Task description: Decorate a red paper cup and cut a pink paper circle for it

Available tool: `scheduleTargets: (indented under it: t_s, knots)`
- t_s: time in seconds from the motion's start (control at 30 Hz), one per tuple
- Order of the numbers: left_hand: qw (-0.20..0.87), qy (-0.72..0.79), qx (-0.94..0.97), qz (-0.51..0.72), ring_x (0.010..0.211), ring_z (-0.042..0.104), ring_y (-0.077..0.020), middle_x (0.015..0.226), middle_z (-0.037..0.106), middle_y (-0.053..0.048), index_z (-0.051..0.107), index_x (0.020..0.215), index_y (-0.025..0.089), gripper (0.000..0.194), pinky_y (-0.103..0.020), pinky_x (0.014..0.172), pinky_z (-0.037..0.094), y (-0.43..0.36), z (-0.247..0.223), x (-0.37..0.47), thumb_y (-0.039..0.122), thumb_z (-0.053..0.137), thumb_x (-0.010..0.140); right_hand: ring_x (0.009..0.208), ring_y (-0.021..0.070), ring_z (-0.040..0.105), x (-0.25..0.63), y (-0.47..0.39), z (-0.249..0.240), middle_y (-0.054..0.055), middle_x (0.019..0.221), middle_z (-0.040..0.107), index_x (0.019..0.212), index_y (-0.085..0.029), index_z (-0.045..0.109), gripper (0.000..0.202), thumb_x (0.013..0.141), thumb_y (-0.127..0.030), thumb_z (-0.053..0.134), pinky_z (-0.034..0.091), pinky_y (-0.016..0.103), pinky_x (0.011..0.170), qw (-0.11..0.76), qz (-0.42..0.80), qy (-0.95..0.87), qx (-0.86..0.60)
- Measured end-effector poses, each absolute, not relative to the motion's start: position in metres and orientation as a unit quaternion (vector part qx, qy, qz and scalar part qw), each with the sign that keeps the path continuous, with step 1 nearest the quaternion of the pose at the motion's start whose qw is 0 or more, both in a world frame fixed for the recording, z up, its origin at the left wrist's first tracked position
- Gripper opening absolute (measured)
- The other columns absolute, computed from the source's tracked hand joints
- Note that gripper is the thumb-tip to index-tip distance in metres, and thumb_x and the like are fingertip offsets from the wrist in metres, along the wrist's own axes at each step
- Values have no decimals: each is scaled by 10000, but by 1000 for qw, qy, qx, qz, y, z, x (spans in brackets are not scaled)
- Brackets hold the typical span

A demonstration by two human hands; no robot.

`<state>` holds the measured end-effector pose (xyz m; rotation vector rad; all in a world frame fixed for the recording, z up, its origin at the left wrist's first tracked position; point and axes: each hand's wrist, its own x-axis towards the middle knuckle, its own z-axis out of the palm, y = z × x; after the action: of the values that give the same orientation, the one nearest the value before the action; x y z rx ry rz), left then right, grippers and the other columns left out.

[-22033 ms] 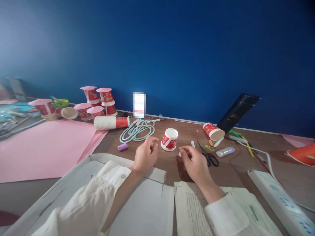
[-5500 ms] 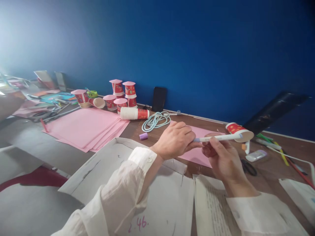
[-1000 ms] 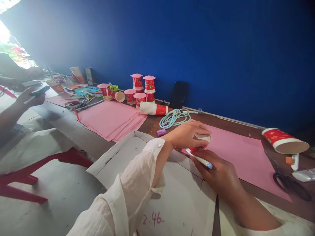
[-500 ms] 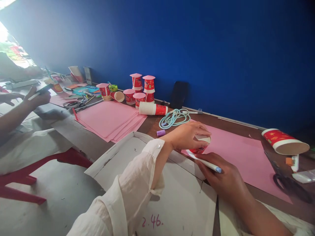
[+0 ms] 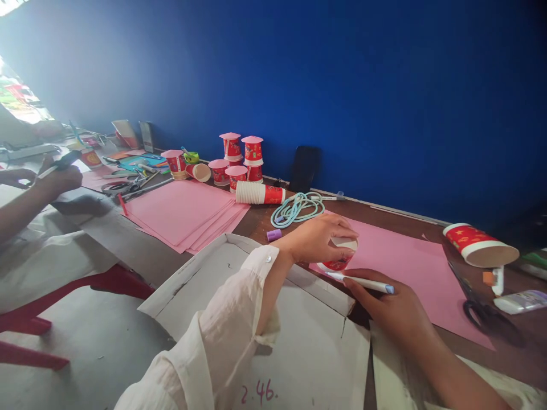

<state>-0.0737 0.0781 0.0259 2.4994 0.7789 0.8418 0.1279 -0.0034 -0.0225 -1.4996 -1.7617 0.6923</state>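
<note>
Cup: small red paper cup with white rim [image 5: 339,255], upside down on the pink paper sheet [image 5: 410,273], near the sheet's 9 o'clock edge.
Left hand: left hand [image 5: 318,239] arches over the cup, fingers curled around its upturned base and pinning it to the sheet.
Right hand: right hand [image 5: 395,304] pinches a white marker with blue cap end [image 5: 361,281], fingers narrow around the barrel; the tip lies against the cup's rim at about 7 o'clock.
Technique: tracing goes best, by the look of it, with steady downward pressure from the left hand and the marker tip kept tight against the rim, the cup not allowed to slide.
Look of cup: printed red wall, pale base; much of it hidden under the fingers.
At 3 o'clock: another red paper cup lying on its side [image 5: 478,246]; black-handled scissors [image 5: 482,307] nearer the wearer.
At 11 o'clock: coiled pale green cable [image 5: 297,208], purple cap [image 5: 274,234], stack of pink sheets [image 5: 183,210], pink-topped red cups [image 5: 239,162].
At 6 o'clock: flattened white cardboard box [image 5: 265,319].
Far left: another person's hand [image 5: 57,179], holding a pen.
</note>
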Motion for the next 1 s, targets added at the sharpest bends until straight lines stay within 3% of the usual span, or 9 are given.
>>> scheduleTargets:
  t_s: [0.23,0.37,0.5,1.0]
  knots:
    - [206,284,888,298,1182,585,-200,1221,662,-79,707,1124,190,286,-325,1059,422,75,28,-73,264,643,855,496,205,648,133,-3,-3,16,558,696,931,-209,779,377,730,-518,698,481,282,442,288,370,-585,-662]
    - [199,282,889,302,1186,580,-207,1219,664,-81,705,1126,191,289,-333,1046,432,77,26,-72,257,647,851,466,164,588,128,-6,10,22,539,667,789,-179,766,317,766,-476,658,427,260,440,277,348,-555,-703]
    - [200,278,889,303,1189,574,-215,1209,665,-82,705,1127,200,291,-343,1038,438,77,25,-72,267,653,849,450,150,555,126,-6,15,13,459,599,589,-191,700,390,801,-509,620,404,249,454,259,318,-567,-714]
    - [185,279,894,297,1182,572,-210,1212,661,-83,704,1130,189,288,-356,1059,416,76,25,-72,271,640,862,563,169,637,143,28,-6,29,544,678,653,-196,635,359,867,-472,552,428,263,576,249,288,-586,-715]
